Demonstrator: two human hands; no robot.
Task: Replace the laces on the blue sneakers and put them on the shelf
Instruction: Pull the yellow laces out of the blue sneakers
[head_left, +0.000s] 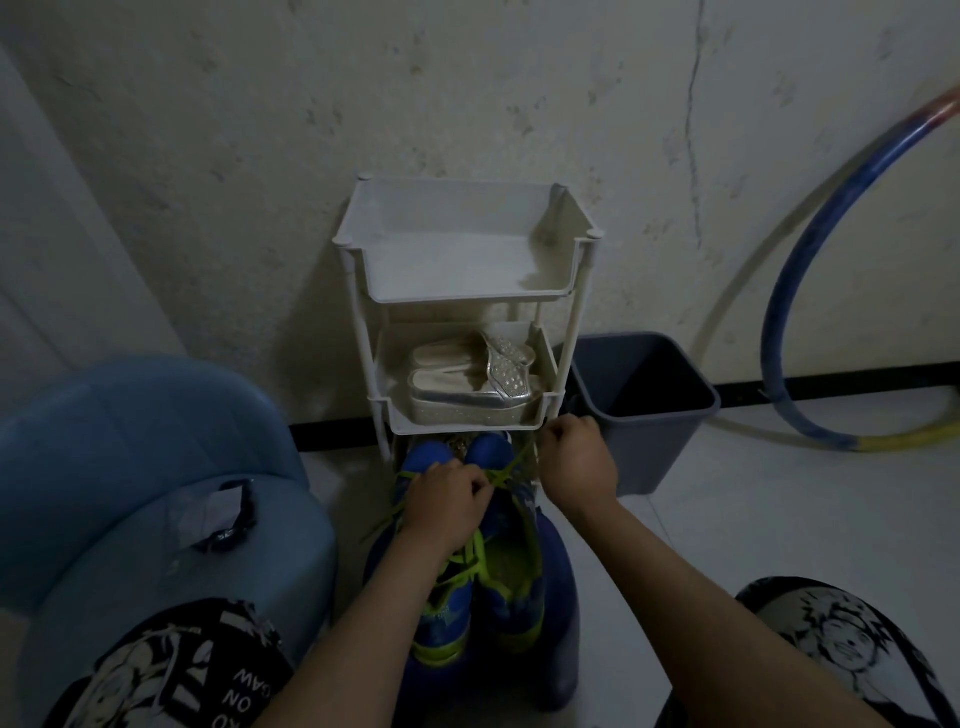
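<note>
- Two knees in black-and-white printed shorts at the bottom corners, with bare forearms reaching forward between them
- Blue sneakers with yellow-green trim, side by side between the knees on a dark blue rounded stool, toes pointing away toward the shelf, toe caps just below the front edge of its middle tier
- Green laces crossing over the tongues, one loose end trailing off the left side of the sneakers
- Left hand laid over the forward part of the sneakers, fingers curled down and pinching the green laces where the strands cross
- Right hand higher up, just right of the toe caps, fingers closed in a fist round one strand of the green laces, the strand taut from the crossing up to the fist
- Light blue padded chair to the left, with a small dark-edged scrap on its seat, too dim to identify
- White plastic shelf of stacked tiers straight ahead, backed against the wall
- Silvery sandals on the middle tier
- Grey bin on the pale floor, just right of the shelf
- Blue and yellow hoop leaning on the wall at far right
</note>
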